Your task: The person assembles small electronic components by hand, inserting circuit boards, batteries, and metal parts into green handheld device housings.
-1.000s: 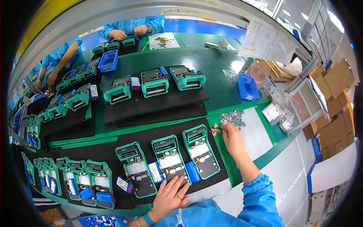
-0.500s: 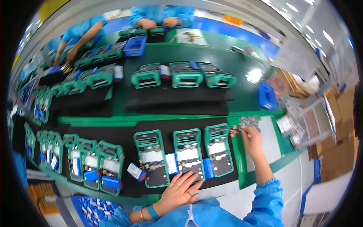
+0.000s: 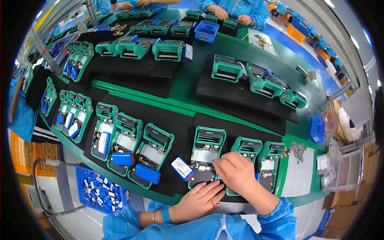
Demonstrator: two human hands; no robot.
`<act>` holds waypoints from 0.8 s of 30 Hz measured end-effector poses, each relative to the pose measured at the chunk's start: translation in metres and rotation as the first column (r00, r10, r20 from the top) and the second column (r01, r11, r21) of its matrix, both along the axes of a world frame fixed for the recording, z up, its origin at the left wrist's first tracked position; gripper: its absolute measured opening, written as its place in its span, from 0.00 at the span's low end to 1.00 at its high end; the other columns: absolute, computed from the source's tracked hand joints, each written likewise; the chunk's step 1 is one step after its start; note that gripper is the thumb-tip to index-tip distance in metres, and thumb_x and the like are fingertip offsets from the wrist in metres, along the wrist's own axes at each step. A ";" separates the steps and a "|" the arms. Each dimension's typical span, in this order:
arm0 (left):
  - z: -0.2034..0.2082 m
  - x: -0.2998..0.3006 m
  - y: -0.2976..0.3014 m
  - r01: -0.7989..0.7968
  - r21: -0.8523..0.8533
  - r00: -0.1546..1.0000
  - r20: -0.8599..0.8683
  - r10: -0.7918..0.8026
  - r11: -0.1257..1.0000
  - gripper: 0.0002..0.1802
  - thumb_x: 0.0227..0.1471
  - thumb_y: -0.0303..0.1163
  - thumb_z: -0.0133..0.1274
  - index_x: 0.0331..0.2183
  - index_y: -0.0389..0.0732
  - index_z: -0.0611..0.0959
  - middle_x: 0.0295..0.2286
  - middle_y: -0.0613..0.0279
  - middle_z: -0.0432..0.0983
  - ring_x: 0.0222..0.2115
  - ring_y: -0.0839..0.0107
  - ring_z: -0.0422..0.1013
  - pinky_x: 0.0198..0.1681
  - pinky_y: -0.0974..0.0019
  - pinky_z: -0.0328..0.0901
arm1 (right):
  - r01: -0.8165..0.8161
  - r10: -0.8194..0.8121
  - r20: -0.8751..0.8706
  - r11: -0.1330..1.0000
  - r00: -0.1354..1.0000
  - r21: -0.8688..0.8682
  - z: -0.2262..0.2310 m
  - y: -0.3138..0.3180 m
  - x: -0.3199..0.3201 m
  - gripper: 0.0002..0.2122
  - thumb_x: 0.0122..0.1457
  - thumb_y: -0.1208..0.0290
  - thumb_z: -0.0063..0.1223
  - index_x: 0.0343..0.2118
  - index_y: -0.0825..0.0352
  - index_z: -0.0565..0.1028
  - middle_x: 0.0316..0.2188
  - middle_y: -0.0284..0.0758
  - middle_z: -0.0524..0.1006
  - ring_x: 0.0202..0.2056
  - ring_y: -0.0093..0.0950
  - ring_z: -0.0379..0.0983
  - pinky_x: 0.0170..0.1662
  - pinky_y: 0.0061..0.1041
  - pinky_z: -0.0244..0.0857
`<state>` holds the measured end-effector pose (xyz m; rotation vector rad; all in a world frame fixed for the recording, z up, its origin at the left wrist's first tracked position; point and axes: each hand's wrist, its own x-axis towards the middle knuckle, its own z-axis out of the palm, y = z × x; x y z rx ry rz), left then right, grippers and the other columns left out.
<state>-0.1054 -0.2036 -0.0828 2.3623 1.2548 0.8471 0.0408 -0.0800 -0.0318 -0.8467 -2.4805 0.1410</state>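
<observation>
My right hand [image 3: 237, 173] is pinched over the right side of an open green device housing [image 3: 207, 150], its fingertips together at the board. Whatever lies between them is too small to make out. My left hand [image 3: 197, 203] rests flat, fingers stretched, at the lower edge of that housing. Left of it lies a blue battery pack [image 3: 182, 168] with a white label, wired to the board. Two more green housings stand to the right: one housing [image 3: 249, 145] is partly covered by my right hand, and the outer housing [image 3: 269, 164] has a blue pack beside it.
A pile of small metal parts [image 3: 296, 152] lies at the right on a white sheet [image 3: 298, 176]. Several housings with battery packs line the black mat [image 3: 160, 108] leftward. A blue bin [image 3: 82, 192] of packs sits below. Co-workers' hands [image 3: 218, 12] work across the bench.
My right hand has left the metal parts pile and moved left onto the housing, fingers pinched. My left hand stays flat by the housings. The whole view has turned and tilted.
</observation>
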 end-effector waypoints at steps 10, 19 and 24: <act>-0.012 -0.004 -0.004 0.083 0.062 0.992 -0.100 -0.077 0.995 0.18 0.54 0.46 0.55 0.45 0.52 0.80 0.53 0.66 0.71 0.61 0.69 0.59 0.59 0.62 0.53 | -0.026 0.023 0.060 0.999 0.998 0.045 -0.016 0.013 -0.032 0.09 0.40 0.78 0.65 0.25 0.61 0.77 0.23 0.30 0.69 0.24 0.29 0.71 0.24 0.26 0.66; -0.012 -0.007 -0.002 0.111 0.059 0.990 -0.098 -0.105 0.992 0.19 0.54 0.44 0.52 0.48 0.52 0.79 0.54 0.65 0.70 0.61 0.69 0.58 0.60 0.63 0.51 | -0.064 0.053 0.119 0.993 0.991 0.097 -0.020 0.018 -0.042 0.11 0.37 0.78 0.66 0.26 0.61 0.78 0.23 0.29 0.69 0.24 0.28 0.70 0.24 0.25 0.66; -0.013 -0.006 -0.003 0.106 0.086 0.994 -0.032 -0.104 0.991 0.19 0.55 0.42 0.49 0.47 0.47 0.79 0.54 0.58 0.70 0.60 0.65 0.60 0.60 0.62 0.52 | -0.083 0.063 0.170 0.990 0.983 0.113 -0.018 0.016 -0.043 0.11 0.38 0.77 0.65 0.28 0.61 0.78 0.24 0.29 0.69 0.25 0.27 0.71 0.24 0.24 0.66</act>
